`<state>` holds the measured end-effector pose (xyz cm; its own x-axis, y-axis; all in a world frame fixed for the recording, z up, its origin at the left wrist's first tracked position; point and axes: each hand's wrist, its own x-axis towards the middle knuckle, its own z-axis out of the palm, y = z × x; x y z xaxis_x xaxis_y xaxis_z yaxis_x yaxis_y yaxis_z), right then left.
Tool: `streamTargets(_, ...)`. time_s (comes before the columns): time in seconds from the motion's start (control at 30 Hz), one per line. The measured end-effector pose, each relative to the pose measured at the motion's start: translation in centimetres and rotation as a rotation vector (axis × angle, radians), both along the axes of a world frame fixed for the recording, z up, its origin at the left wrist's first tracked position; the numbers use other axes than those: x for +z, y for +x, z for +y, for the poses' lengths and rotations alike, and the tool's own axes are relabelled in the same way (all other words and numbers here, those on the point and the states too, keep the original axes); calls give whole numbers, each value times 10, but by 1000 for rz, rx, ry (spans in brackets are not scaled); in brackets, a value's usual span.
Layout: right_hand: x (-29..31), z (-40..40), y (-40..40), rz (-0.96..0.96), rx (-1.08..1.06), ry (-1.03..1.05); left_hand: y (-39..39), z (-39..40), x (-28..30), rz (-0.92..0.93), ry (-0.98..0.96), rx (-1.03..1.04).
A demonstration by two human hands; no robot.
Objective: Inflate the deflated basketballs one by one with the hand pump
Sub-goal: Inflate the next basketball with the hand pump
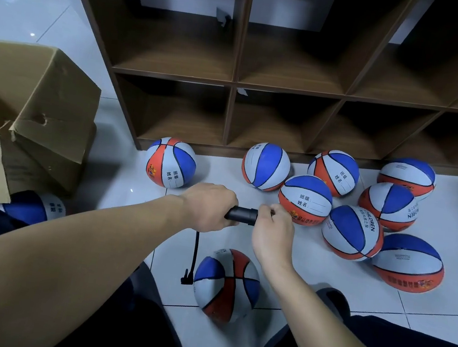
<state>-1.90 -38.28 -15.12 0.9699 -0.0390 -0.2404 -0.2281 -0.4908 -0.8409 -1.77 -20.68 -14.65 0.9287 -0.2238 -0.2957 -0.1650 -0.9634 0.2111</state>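
Blue, white and orange rubber basketball [226, 285] lies directly below both hands — left hand [208, 206] and right hand [272, 228] grip the level black hand pump [242, 214], hose nozzle [187, 278] beside the ball.

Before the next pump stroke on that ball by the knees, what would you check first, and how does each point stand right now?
1. Left hand grips the pump barrel: ok.
2. Right hand holds the pump's other end: ok; its grip hides the handle.
3. Hose hangs free and unkinked: ok.
4. Nozzle seated in the near ball: cannot tell; it lies beside the ball's left edge.
5. Ball steady between the knees: ok; it rests on the floor.
6. Other balls clear of the hands: ok.
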Motion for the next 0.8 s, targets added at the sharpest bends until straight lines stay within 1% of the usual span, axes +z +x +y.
streamTargets(0.4, 3, -10, 13, 37, 50, -1, 1, 8, -1, -23, 6, 6)
streamTargets(0.5, 7, -25, 24, 43, -22, 22, 0, 21, 0, 1, 14, 60)
streamTargets(0.63, 12, -45, 43, 94, -203, 104, 0, 38, 2, 37, 14, 143)
streamTargets(0.8, 12, -41, 39, 36, -261, 123, -1, 38, 4, 42, 18, 172)
